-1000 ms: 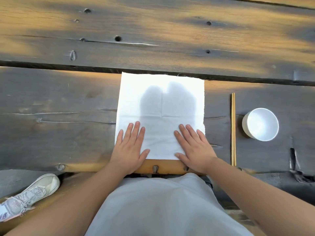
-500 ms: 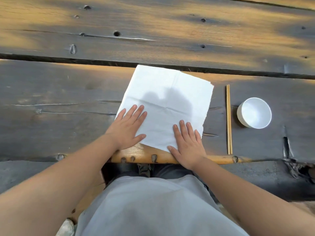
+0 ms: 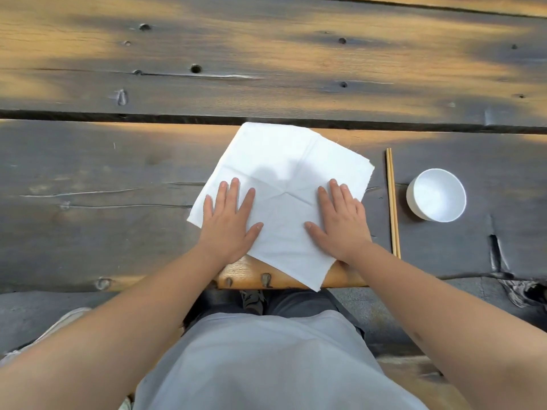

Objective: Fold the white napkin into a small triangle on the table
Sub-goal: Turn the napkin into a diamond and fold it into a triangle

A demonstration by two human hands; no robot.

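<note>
White napkin [image 3: 284,173] lies unfolded and turned cornerwise on the wooden table [image 3: 88,202], near corner overhanging the edge, left hand [image 3: 228,223] and right hand [image 3: 340,223] pressing flat on it, fingers straight and spread

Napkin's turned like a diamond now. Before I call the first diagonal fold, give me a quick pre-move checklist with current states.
1. White napkin lies flat, unfolded: ok.
2. Left hand and right hand rest flat on it: ok.
3. Near corner on the table: not ok, it overhangs the front edge.
4. Far corner free to fold onto: ok.
5. Chopsticks and bowl apart from the napkin: ok.
</note>
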